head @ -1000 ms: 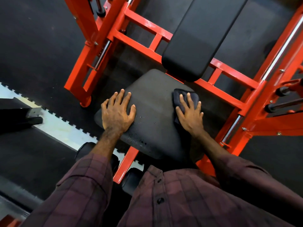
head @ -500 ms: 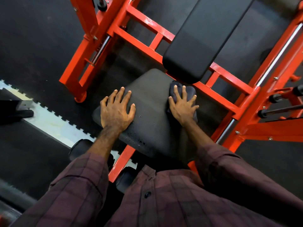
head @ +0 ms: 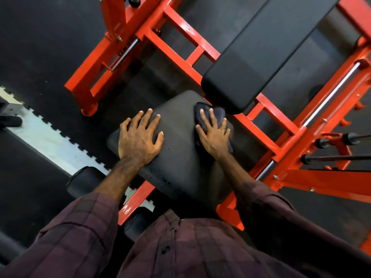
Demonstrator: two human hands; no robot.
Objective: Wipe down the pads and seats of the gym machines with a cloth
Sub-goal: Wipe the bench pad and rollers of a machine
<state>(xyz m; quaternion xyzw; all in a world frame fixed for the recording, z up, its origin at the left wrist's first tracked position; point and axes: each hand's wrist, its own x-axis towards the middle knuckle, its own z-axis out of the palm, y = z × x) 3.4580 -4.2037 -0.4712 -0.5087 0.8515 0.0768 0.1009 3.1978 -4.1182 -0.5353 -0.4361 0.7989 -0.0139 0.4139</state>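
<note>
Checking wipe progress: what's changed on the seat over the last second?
The right hand has slid the dark cloth across the seat pad towards the left hand, up by the backrest pad. The left hand stays flat on the seat; droplets remain near the front edge.

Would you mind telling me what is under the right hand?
A dark cloth lies under the right hand, pressed flat on the black seat. Its edges show around the fingers; the middle of it, and the seat beneath, are covered.
</note>
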